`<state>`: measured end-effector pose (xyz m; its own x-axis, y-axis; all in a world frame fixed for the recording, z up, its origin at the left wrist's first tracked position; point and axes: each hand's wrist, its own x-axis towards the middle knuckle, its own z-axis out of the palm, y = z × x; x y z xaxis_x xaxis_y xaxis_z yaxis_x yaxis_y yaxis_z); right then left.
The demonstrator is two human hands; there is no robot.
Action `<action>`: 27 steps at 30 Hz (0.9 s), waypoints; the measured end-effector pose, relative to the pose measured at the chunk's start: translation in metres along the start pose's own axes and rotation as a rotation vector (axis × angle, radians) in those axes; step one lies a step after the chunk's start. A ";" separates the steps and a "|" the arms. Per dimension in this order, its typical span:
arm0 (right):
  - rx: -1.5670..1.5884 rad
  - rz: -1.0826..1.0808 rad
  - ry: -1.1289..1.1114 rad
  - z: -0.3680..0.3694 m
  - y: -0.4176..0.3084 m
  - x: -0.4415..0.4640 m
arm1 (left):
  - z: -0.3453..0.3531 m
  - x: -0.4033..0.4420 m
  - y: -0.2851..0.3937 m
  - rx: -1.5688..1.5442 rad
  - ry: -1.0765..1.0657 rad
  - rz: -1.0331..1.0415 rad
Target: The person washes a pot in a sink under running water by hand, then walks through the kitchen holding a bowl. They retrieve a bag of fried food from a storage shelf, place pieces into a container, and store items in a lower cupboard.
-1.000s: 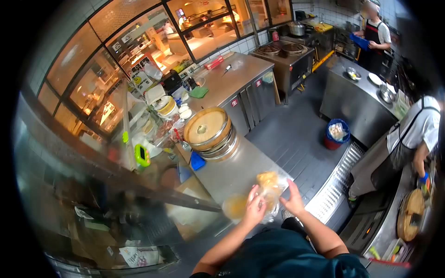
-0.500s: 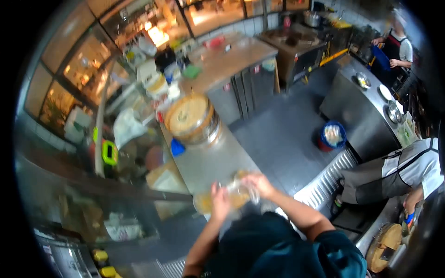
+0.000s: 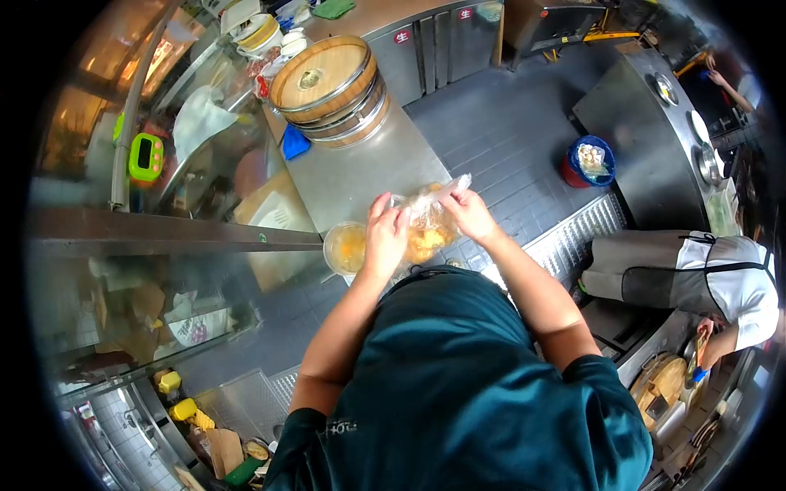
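Observation:
Over the near end of the steel counter point(image 3: 352, 178), a clear plastic bag point(image 3: 426, 214) with yellow-orange pieces inside is held by its upper part. My right hand point(image 3: 471, 214) is closed on the bag's gathered edge. My left hand point(image 3: 386, 233) is at the bag's left side, its fingers pinched on the plastic. Just left of that hand, a round clear container point(image 3: 345, 248) with yellow-orange contents stands at the counter's end. Farther back on the counter is a stack of round wooden steamers point(image 3: 323, 78) with a lid, a blue cloth point(image 3: 295, 142) beside it.
A blue-lined bin point(image 3: 589, 161) stands on the floor right of the counter. A co-worker in an apron point(image 3: 696, 274) bends over a worktop with a round chopping board point(image 3: 660, 385) at right. A glass partition with a green timer point(image 3: 146, 157) is at left.
The view has tilted down and swung. The bag has moved from above the counter's edge closer to my body, and my hands have shifted along its opening.

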<state>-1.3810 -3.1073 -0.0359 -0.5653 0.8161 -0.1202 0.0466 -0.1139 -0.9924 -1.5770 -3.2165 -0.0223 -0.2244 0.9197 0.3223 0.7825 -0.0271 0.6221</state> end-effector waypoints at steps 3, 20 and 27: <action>-0.162 -0.099 0.029 0.002 -0.006 -0.008 | -0.013 0.010 0.017 -0.072 -0.011 -0.141; -0.543 -0.130 0.249 -0.042 -0.037 -0.032 | -0.037 -0.007 0.000 -0.059 0.050 -0.238; -0.886 -0.475 -0.264 -0.004 -0.058 -0.012 | -0.022 -0.008 0.003 -0.114 0.139 -0.149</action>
<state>-1.3738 -3.1080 0.0233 -0.8408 0.5060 0.1923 0.2998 0.7312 -0.6127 -1.5857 -3.2329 -0.0077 -0.4161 0.8545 0.3110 0.6660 0.0535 0.7441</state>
